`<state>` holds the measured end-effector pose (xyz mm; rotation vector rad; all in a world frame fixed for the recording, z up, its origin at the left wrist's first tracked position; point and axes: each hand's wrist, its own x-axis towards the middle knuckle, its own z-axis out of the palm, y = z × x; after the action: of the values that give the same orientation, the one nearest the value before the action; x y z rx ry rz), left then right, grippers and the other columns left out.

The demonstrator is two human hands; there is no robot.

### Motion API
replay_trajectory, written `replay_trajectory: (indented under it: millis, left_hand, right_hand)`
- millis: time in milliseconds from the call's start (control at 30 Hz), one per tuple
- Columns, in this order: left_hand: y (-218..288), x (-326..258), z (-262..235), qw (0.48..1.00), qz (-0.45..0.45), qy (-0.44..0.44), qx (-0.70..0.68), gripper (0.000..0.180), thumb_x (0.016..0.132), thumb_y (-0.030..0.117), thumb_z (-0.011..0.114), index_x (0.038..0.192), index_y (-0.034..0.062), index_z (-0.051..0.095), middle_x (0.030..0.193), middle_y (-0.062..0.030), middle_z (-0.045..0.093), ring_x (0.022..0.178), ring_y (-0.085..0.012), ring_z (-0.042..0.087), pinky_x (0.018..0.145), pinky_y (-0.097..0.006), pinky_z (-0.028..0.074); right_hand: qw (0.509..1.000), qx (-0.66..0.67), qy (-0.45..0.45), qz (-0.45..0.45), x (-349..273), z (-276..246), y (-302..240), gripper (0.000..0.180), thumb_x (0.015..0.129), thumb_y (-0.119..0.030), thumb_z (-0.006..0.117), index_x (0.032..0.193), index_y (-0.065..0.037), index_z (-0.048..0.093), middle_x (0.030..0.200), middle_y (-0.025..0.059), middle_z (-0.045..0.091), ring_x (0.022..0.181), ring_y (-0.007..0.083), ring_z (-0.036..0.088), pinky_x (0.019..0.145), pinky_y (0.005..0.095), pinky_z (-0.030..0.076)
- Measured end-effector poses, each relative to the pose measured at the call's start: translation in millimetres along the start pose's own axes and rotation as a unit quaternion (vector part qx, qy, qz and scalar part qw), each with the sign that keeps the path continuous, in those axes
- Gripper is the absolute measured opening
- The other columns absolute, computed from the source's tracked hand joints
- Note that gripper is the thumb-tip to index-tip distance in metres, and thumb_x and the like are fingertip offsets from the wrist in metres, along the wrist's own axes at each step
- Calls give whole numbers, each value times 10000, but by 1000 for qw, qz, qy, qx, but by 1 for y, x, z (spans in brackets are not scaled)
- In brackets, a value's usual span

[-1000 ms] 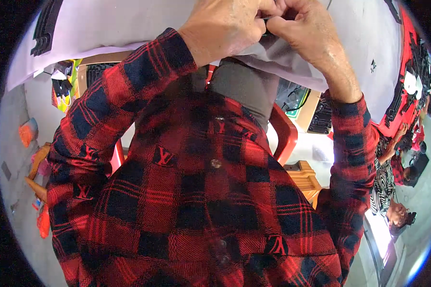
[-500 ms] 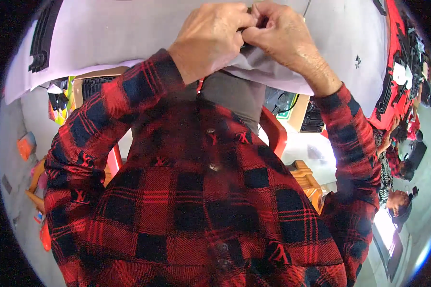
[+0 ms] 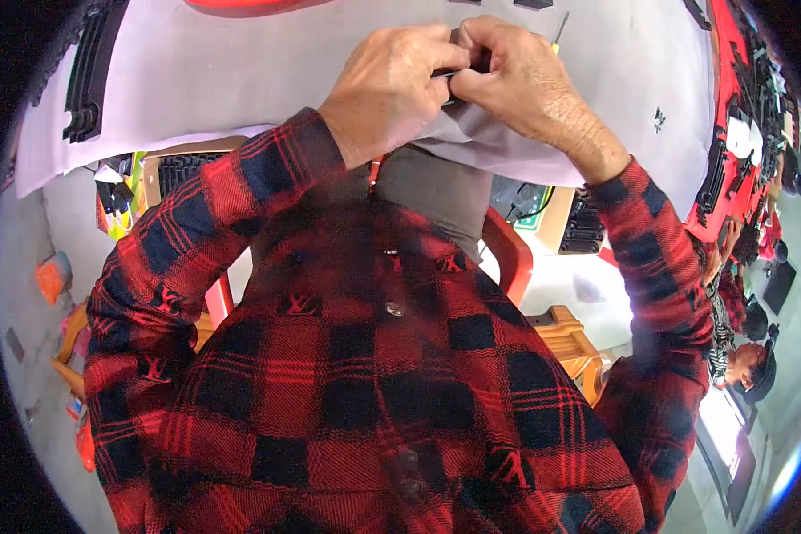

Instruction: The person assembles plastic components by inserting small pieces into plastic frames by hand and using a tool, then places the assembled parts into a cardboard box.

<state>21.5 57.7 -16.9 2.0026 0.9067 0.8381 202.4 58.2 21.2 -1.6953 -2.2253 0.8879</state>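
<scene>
Above the near edge of a white-covered table (image 3: 240, 76), my two hands meet fingertip to fingertip. Between them is a small black part (image 3: 453, 100), mostly hidden by the fingers, so its shape is unclear. My left hand (image 3: 390, 84) pinches it from the left with curled fingers. From the other side my right hand (image 3: 529, 84) grips it, thumb and forefinger bent around it.
Long black strips (image 3: 89, 80) lie at the table's left. A red container (image 3: 240, 4) and a thin tool with a yellow part (image 3: 561, 31) are at the far side. Small metal pieces (image 3: 659, 120) lie right. Cardboard boxes (image 3: 556, 218) of black parts stand below; people sit far right.
Both hands appear slightly lower in the picture, still closed on the black part. The view has tilted a little, bringing the red container and more of the far tabletop into sight.
</scene>
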Motion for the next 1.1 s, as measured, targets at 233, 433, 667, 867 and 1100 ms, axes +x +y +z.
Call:
replay_trajectory:
  millis: [233,433,667,867,1100]
  left_hand:
    - [0,1,-3,1000,6,-13,20,248,767,41,622,1002,-11,681,837,-171,571,753,-353,602,671,-408,470]
    - [3,1,-1,1000,8,3,18,209,764,44,618,960,-5,671,836,-170,567,758,-373,593,673,-423,469]
    - [2,0,3,999,14,8,32,187,760,2,608,934,0,675,901,-159,630,842,-375,637,729,-402,516]
    - [5,1,3,998,34,11,53,159,759,-25,645,914,3,668,922,-137,656,875,-368,646,767,-392,530]
    - [6,1,7,999,16,21,40,130,716,1,645,832,58,664,862,-90,632,860,-327,626,737,-439,521]
  right_hand:
    - [997,57,-45,10,3,-5,10,183,775,-172,669,856,-25,595,675,43,532,641,127,505,602,319,451]
    - [995,65,-77,21,5,-8,7,168,772,-162,667,831,-29,582,645,35,505,615,119,472,575,311,425]
    - [999,-5,-32,-38,7,-4,6,230,754,-197,680,887,-27,602,697,91,591,629,205,555,612,360,475]
    - [996,-44,-34,-74,8,-7,1,271,758,-167,644,978,-11,614,815,180,643,746,360,631,700,434,509]
    - [983,-29,-98,-149,19,-12,10,244,768,-116,583,979,5,591,877,203,582,838,417,591,735,463,492]
